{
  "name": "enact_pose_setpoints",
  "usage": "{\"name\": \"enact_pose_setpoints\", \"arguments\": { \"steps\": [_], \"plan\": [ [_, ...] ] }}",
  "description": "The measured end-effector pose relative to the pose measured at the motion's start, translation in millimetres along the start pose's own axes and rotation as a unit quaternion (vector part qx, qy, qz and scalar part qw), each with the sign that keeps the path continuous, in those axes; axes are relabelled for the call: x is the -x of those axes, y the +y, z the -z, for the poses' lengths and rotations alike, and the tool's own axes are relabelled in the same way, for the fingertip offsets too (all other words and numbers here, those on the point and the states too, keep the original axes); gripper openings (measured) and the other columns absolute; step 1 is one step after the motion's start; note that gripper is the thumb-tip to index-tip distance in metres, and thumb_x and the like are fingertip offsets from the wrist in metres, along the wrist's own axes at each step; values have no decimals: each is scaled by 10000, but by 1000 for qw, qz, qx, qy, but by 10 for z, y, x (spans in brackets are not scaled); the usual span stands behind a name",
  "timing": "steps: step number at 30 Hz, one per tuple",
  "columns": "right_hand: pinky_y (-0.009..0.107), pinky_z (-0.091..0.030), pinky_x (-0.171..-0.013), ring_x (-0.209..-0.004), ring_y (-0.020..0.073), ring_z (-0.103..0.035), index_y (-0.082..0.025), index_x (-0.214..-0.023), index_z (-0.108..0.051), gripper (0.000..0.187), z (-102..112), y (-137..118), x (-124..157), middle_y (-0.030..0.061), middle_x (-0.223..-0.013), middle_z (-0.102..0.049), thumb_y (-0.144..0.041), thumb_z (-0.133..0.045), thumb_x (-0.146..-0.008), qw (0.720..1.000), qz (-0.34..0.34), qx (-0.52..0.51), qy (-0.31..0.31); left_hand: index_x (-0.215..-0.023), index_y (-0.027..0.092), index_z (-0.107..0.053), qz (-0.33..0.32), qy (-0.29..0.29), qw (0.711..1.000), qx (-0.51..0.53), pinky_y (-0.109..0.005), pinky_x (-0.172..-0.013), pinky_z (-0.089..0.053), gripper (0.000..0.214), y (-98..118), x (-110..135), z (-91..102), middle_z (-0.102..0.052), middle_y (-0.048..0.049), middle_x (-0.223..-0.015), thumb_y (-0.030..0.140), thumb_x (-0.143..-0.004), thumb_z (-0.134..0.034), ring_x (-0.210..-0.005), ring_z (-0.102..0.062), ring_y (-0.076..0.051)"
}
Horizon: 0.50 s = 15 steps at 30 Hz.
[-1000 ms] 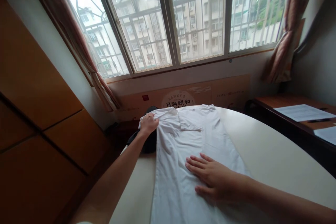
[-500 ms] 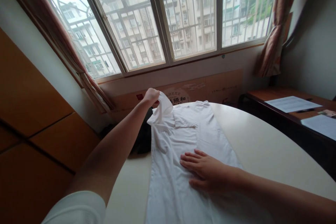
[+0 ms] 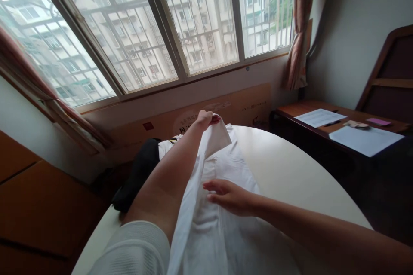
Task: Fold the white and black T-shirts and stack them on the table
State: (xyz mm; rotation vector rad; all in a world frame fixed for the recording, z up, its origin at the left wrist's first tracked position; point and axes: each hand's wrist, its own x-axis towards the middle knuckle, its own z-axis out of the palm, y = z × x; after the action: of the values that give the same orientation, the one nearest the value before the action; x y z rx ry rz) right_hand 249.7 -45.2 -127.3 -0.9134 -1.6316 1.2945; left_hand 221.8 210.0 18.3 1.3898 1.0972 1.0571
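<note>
- A black cloth bundle (image 3: 140, 176) lies left of the shirt, partly hidden by the left forearm.
- The left hand (image 3: 205, 118) pinches a corner of the white shirt (image 3: 209, 227), holding that edge up off the rounded cream tabletop (image 3: 290, 167) in a tall fold.
- The forearm hides the shirt's left side; its lower end is cut off.
- The right hand (image 3: 230, 197) is spread over the shirt's middle; whether it touches is hard to tell.
- Papers (image 3: 366, 141) lie on a wooden tabletop (image 3: 309, 109).

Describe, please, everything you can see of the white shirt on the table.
A thin white shirt lies lengthwise on the pale table, rumpled. The left hand lifts one edge into a raised fold. The right hand is spread over its middle; whether it touches is unclear.
</note>
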Motion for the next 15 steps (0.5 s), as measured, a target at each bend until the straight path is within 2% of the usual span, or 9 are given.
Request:
{"name": "enact_pose_setpoints", "arguments": {
  "steps": [2, 5, 9, 12, 15],
  "plan": [
    [483, -499, -1124, -1267, 324, -668, -210, -1185, -757, 377, 25, 41, -43, 121, -1299, -743, -419, -747, -872, 998, -8, -63, 18, -1011, 136, -630, 16, -3, 1000, 8, -374, -849, -643, 112, -122, -22, -120, -681, -82, -737, 56, -947, -583, -778, -735, -206],
    [464, -517, -1084, -1173, 304, -695, -218, -1045, -765, 270, 50, 64, -88, 89, -1142, -774, -405, -762, -850, 994, -19, -101, 26, -976, 146, -616, 34, -24, 999, 18, -323, -870, -626, 142, -251, -3, -220, -686, -88, -792, 44, -971, -517, -799, -724, -176],
    [429, -527, -1045, -1120, 280, -706, -208, -1043, -763, 249, 101, 43, -106, 87, -1147, -776, -358, -754, -843, 994, -10, -102, 28, -960, 132, -621, 80, -91, 993, 10, -403, -853, -629, 78, -353, 117, -213, -732, -166, -936, 101, -960, -550, -834, -737, -226],
    [419, -530, -1029, -1127, 280, -705, -196, -1052, -766, 246, 152, 7, -98, 92, -1163, -780, -340, -719, -859, 997, -12, -72, 24, -983, 143, -621, 81, -124, 989, -19, -415, -841, -619, 59, -410, 276, -59, -741, -188, -1047, 152, -941, -580, -902, -744, -255],
    [405, -542, -978, -1073, 269, -715, -191, -1029, -763, 222, 243, -37, -90, 87, -1119, -787, -322, -651, -889, 998, -19, -30, 50, -994, 165, -617, 23, -119, 983, -136, -356, -791, -590, 85, -489, 556, 287, -746, -154, -1071, 197, -935, -564, -912, -740, -246]
  ]
}}
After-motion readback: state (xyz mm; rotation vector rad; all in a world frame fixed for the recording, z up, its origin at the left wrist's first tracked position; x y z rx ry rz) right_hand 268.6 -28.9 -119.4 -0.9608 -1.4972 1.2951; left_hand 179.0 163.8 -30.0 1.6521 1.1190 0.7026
